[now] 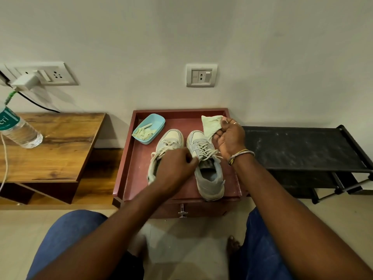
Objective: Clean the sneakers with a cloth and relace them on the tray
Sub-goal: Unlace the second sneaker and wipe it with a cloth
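Note:
Two pale grey sneakers stand side by side on a reddish-brown tray (129,164), toes toward the wall. My left hand (173,168) rests closed over the opening of the left sneaker (171,138), its fingertips pinched near the laces between the shoes; what it grips is hidden. The right sneaker (207,172) is laced, with loose lace ends spread out. My right hand (230,138) holds a folded pale green cloth (211,124) just above the right sneaker's toe.
A light blue dish (156,122) with pale scraps sits at the tray's back left. A wooden table (60,146) with a lying water bottle (18,128) stands to the left. A black shoe rack (302,148) stands to the right. The wall is directly behind.

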